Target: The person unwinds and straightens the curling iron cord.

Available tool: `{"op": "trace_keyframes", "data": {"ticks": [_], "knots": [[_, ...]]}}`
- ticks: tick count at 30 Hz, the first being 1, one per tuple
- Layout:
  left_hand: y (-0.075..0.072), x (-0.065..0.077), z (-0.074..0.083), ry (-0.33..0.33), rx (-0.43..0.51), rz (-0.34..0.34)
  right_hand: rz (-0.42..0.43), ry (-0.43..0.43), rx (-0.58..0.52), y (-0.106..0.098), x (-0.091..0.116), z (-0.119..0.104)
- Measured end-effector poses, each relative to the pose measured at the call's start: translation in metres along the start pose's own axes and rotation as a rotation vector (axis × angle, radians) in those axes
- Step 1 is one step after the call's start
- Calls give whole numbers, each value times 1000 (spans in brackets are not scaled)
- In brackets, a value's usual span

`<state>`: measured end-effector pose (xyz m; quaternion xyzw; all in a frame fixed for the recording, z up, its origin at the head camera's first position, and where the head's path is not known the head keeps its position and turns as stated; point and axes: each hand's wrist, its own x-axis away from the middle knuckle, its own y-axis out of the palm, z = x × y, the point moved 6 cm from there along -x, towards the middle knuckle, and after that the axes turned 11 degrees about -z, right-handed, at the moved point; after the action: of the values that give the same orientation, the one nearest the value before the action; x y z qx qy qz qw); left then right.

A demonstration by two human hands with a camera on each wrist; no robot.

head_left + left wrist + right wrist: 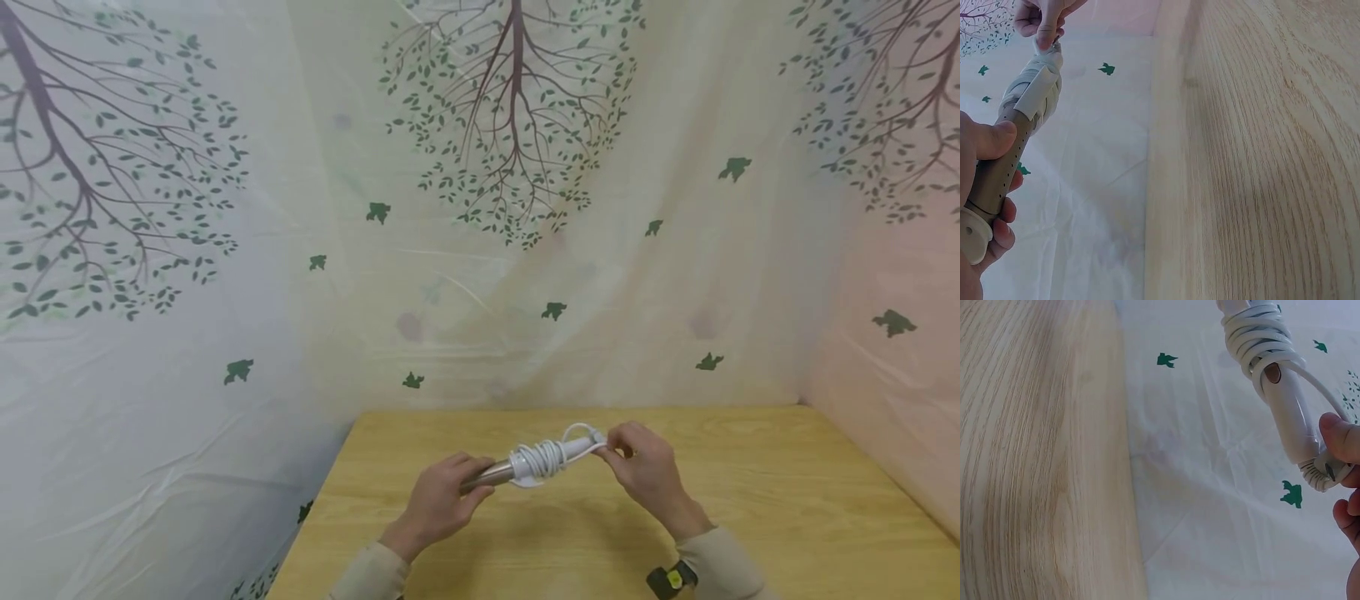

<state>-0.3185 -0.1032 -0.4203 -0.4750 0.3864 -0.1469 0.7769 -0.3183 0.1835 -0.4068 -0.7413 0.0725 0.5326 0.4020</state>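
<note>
At the far left of the frame hangs a pale sheet [180,450] printed with trees and green leaf shapes, and it runs on behind the wooden table [787,492] to the right edge. In the lower middle, your left sleeve [371,571] leads up to your left hand [438,504], whose thumb and fingers curl round the metal barrel [491,475] of a wand-shaped appliance [519,467]. That appliance is held over the table, low in the frame and near its centre. Its long axis slants gently: the barrel end points to the lower left, the handle end to the right and slightly up. In the left wrist view, the barrel shows a row of small holes and a pale cap [974,236] at the lower left, and the axis climbs steeply to the upper left.

Further right, white cord [540,460] is wound in several turns round the white handle [577,447]. In the right wrist view, the handle points to the lower right, ending in a ribbed collar [1315,475]. Beside that collar, your right hand [648,467] pinches the cord between thumb and fingers. A black device [671,577] sits at your right sleeve [723,567].
</note>
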Motion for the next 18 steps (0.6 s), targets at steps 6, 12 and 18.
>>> {"op": "trace_keyframes", "data": {"ticks": [6,12,18], "knots": [[1,-2,1,-12,-8,0,-23,-10,18,3,-2,4],[2,-4,-2,-24,-17,9,-23,-32,-24,4,-3,11],[3,-3,-9,-52,-14,19,-72,-26,-79,6,-4,17]]}}
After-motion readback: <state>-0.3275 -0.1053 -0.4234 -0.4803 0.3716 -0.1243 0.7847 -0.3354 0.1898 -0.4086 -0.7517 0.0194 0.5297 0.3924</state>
